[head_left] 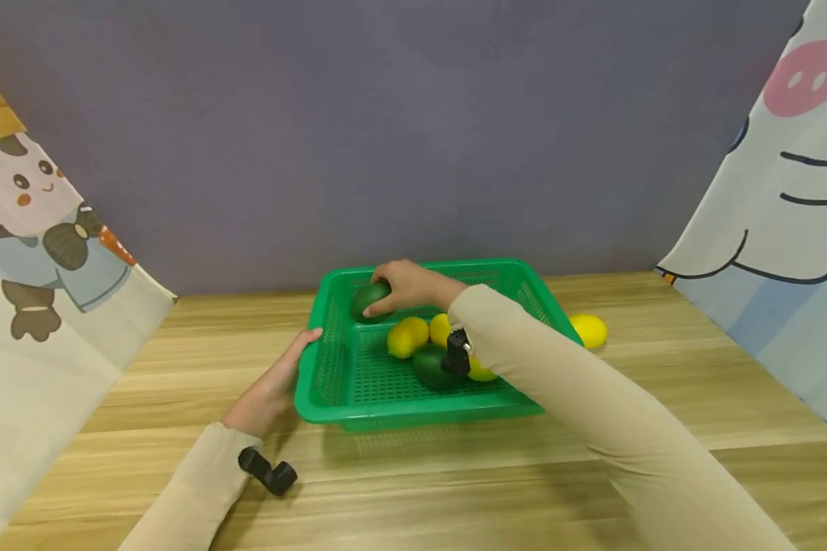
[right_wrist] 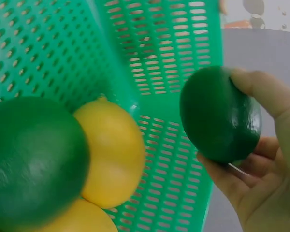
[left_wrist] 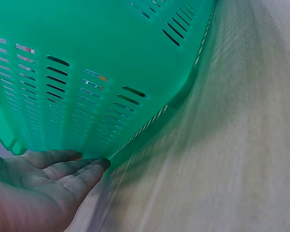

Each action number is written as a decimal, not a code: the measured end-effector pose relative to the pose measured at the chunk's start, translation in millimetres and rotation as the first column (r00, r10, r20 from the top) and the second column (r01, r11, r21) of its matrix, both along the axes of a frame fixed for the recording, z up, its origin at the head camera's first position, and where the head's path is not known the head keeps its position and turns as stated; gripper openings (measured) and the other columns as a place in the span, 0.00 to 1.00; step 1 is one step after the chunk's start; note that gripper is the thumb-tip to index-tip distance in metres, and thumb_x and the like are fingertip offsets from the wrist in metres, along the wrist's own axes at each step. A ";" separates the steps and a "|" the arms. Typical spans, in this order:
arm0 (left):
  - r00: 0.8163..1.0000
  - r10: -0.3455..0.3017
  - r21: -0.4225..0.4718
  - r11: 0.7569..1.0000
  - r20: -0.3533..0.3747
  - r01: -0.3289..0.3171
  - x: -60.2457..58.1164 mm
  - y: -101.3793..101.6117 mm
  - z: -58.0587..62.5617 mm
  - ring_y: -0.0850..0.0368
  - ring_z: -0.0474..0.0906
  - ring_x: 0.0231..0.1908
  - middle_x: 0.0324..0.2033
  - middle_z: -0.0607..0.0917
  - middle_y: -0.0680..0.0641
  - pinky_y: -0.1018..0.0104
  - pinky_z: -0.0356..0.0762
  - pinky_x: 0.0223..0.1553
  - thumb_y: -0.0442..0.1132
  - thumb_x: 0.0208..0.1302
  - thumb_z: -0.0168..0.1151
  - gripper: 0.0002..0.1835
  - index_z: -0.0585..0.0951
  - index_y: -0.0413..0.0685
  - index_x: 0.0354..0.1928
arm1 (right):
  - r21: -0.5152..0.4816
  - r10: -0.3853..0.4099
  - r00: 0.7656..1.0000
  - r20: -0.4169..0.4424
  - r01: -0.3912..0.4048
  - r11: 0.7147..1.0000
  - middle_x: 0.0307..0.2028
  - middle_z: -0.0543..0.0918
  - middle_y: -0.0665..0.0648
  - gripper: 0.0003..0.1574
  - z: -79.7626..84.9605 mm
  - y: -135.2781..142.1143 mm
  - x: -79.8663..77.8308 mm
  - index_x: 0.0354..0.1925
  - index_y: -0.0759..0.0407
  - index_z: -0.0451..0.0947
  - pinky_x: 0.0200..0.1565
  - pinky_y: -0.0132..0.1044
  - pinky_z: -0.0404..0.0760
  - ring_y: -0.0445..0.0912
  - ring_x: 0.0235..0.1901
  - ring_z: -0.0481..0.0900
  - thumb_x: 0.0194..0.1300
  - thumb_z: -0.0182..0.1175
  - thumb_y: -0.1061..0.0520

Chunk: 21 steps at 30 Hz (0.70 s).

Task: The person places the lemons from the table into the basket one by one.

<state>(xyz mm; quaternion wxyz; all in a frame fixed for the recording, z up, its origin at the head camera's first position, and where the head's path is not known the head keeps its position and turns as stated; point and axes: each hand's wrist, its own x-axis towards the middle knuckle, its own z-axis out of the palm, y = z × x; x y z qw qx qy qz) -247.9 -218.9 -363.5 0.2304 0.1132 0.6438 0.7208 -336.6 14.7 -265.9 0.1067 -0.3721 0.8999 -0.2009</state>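
A green plastic basket (head_left: 331,287) with slotted walls stands on the wooden table. My right hand (head_left: 410,285) grips a dark green avocado (right_wrist: 217,116) over the basket's far left corner, thumb on one side and fingers on the other. Lower in the basket lie another avocado (head_left: 433,367) and several lemons (head_left: 408,337), partly hidden by my right sleeve. At the basket's left side is my left hand (left_wrist: 48,188). Its fingers stretch nearly straight against the outer wall, low near the table, and the fingertip seen from above is right at the rim.
One lemon (head_left: 589,330) lies on the table (head_left: 661,367) just outside the basket's right side. A grey backdrop (head_left: 413,138) rises behind the table, with cartoon-printed cloths at left and right. Black wrist cameras (head_left: 269,471) are strapped to both sleeves.
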 end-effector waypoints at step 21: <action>0.999 0.034 -0.010 0.999 0.007 -0.034 1.9 2.2 0.4 0.60 0.80 0.40 0.39 0.81 0.52 0.66 0.78 0.44 0.60 0.69 0.34 0.32 0.61 0.38 0.58 | 0.230 0.225 0.972 0.064 -0.234 0.945 0.41 0.77 0.50 0.29 -25.1 -20.3 14.5 0.51 0.58 0.75 0.38 0.30 0.72 0.40 0.35 0.71 0.57 0.66 0.44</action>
